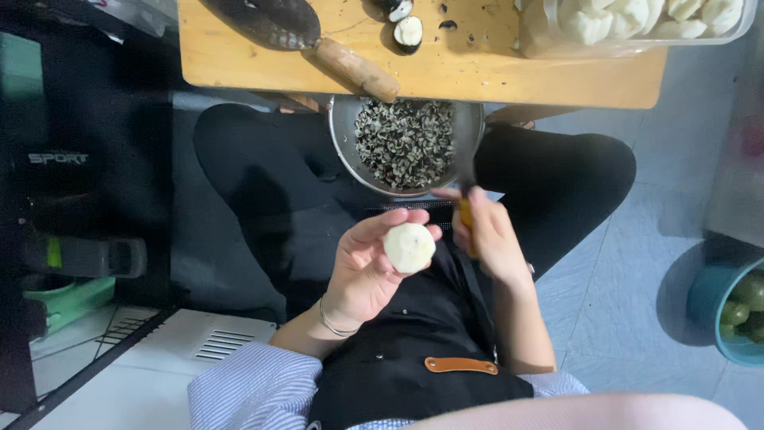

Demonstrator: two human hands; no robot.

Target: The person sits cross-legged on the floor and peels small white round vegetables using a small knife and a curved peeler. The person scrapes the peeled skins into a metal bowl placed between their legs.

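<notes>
A wooden board [446, 76] lies across the top, with a cleaver [302, 32] on it and a clear tub of peeled pieces [637, 20] at its far corner. Just below it a metal bowl [344, 127] holds dark peelings [406, 143]. The left hand [368, 267] pinches a peeled white root [409, 247] at its fingertips. Just beside it, the right hand [489, 239] is closed around a small knife [465, 159], blade pointing up over the bowl.

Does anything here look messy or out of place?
Mostly tidy. Dark peel bits are scattered on the cutting board, outside the metal bowl of peelings below it. The cleaver handle pokes past the board's edge. The left hand holds a peeled white piece; the right hand grips a knife.
</notes>
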